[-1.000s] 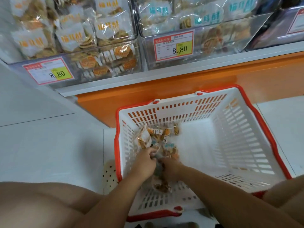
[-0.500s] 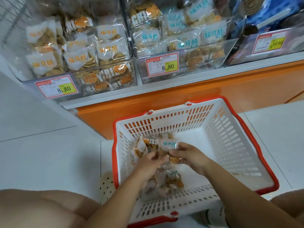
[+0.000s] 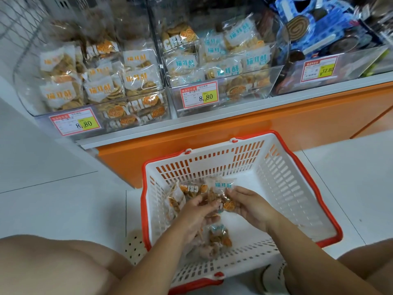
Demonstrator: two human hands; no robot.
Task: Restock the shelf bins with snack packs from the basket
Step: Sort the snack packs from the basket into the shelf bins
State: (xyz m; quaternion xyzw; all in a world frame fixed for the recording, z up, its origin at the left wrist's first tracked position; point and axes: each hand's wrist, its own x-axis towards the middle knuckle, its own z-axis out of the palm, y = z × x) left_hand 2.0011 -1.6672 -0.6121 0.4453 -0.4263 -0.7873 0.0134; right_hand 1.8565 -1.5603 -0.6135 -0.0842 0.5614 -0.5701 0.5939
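A bunch of clear cellophane snack packs (image 3: 212, 196) of swirled biscuits is held just above the bottom of the white slatted plastic basket (image 3: 319, 194) with the red rim, towards its left side. The left hand (image 3: 197, 211) has its fingers curled round the bunch, an orange-lettered pack (image 3: 188, 189) sticking out at its far left. The right hand (image 3: 248, 206) pinches a teal-lettered pack (image 3: 222, 186) between thumb and fingertips. A spare pack (image 3: 219, 236) lies on the basket bottom, just nearer than the hands.

Beyond the basket, the white shelf (image 3: 234, 114) carries clear plastic bins. The left bin (image 3: 131, 118) holds orange-lettered packs and the middle bin (image 3: 244, 90) holds teal-lettered ones, each with a red-bordered price tag (image 3: 200, 95) on its front.

By the look of it, this is the gathering and sorting step: packs are in hand but not yet lifted to the shelf. The next move calls for raising them clear of the basket's far wall and matching lettering to bin, teal to the middle and orange to the left. Both bins look well filled, so the packs would have to go on top.
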